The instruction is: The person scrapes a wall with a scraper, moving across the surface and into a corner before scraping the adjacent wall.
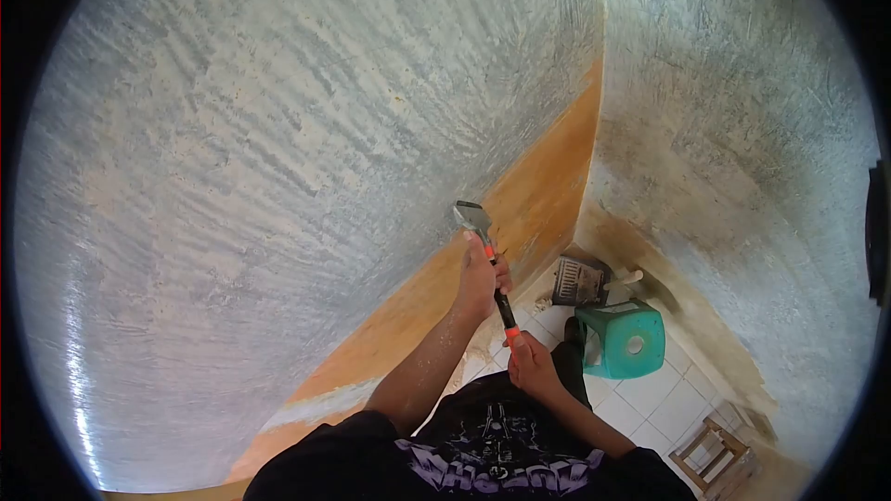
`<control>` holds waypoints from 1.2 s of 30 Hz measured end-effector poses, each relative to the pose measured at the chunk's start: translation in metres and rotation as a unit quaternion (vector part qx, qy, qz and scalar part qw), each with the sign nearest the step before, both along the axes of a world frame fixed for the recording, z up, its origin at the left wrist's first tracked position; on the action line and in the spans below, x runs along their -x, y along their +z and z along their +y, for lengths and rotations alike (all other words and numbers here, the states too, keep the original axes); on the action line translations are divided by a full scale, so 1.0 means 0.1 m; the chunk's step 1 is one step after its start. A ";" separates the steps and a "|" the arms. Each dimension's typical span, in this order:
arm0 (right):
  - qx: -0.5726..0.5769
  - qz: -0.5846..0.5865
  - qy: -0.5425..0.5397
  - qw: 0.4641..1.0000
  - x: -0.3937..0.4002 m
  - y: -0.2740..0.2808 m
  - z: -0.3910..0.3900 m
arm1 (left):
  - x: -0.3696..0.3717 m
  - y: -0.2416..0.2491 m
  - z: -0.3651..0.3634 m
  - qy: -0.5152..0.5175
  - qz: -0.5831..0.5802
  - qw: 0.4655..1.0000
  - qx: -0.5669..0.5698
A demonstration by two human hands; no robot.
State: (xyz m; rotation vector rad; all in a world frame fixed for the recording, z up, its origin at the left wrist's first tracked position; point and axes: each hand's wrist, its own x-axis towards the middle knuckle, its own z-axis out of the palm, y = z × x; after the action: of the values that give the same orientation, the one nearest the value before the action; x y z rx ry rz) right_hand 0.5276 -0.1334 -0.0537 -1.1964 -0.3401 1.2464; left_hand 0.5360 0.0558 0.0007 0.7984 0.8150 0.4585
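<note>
Both hands grip a long-handled scraper with a black and orange-red handle. My left hand is wrapped round the upper handle, just below the wide metal head. Lower down, at the orange end of the handle, my right hand is closed. The scraper's head overlaps the wall in this view, near where its rough grey, streaked surface meets a band of orange paint.
A green plastic stool stands on the white tiled floor to the right. Behind it, a dark slotted container sits in the corner. A small wooden frame lies lower right. The adjoining wall rises at the right.
</note>
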 end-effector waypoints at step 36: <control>0.008 -0.025 -0.006 1.000 -0.21 0.21 0.00 | -0.17 0.04 0.01 0.009 -0.046 0.998 0.040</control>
State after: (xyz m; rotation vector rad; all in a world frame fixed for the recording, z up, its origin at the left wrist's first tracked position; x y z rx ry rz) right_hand 0.5487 -0.1338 -0.0330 -1.2438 -0.3596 1.2122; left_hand 0.5534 0.0571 0.0047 0.6913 0.7500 0.4717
